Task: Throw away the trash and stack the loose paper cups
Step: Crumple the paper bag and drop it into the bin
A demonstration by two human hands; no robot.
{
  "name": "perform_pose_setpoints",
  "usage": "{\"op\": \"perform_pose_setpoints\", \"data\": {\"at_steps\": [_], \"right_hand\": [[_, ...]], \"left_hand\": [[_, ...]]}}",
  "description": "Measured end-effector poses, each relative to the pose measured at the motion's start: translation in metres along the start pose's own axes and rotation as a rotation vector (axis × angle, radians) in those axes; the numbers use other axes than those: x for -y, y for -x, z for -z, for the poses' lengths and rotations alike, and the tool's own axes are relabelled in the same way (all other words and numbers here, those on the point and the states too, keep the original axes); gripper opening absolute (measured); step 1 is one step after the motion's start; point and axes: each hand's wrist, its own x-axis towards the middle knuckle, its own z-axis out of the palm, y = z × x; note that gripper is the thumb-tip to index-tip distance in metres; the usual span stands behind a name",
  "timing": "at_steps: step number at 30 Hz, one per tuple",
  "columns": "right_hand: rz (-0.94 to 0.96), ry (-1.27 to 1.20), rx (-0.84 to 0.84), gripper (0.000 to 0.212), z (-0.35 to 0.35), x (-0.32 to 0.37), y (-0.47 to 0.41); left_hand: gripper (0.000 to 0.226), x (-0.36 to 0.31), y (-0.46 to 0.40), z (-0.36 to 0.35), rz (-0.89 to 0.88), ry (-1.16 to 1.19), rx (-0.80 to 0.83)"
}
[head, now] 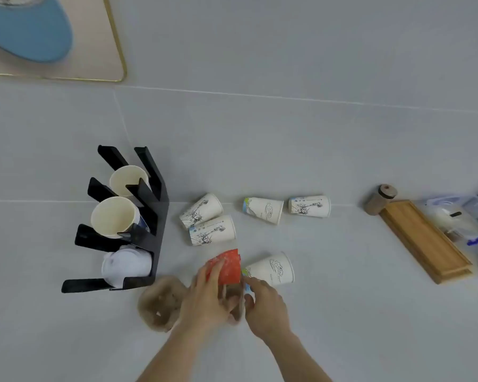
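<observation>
While both hands meet at six o'clock, the pale grey desk (pixel 342 133) spreads out beneath everything. At nine o'clock stands a black cup rack (pixel 152 216) holding two stacks of cups with open mouths and a stack of white lids at its lowest slot. A wooden tray (pixel 425 241) lies at three o'clock, with a small round wooden container (pixel 381 198) touching its far end. The left hand (pixel 207 301) is curled around a red wrapper (pixel 226 267), fingers closed on its lower edge. The right hand (pixel 265 307) is pinched shut on something small beside the wrapper; what it is I cannot tell. A brown pulp cup carrier (pixel 160 304) sits just left of the left hand. Five loose paper cups lie on their sides: a touching pair (pixel 207 219) near the centre, two more (pixel 287 209) toward two o'clock, and one (pixel 273 268) just beside the wrapper, at the right hand's fingertips.
</observation>
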Motion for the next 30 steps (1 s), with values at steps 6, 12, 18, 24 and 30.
{"op": "perform_pose_setpoints", "data": {"at_steps": [6,12,18,24,30], "right_hand": [[-0.143,-0.244,0.1,0.051,-0.045,-0.006,0.001],[-0.423,-0.736,-0.05,0.031,-0.062,-0.012,0.002],[-0.342,-0.931,0.012,0.026,-0.062,0.012,-0.007],[-0.213,-0.927,0.081,0.052,-0.067,0.06,-0.018],[-0.148,-0.841,0.069,0.055,-0.084,0.098,-0.017]], "left_hand": [[0.086,0.004,0.0,-0.017,0.101,0.023,0.109],[0.051,0.023,0.008,-0.024,0.251,0.207,-0.047],[0.017,0.036,0.022,-0.004,0.214,0.327,-0.171],[0.029,0.077,0.036,0.009,0.308,0.414,-0.318],[0.043,0.118,0.048,0.01,0.41,0.172,-0.428]]}}
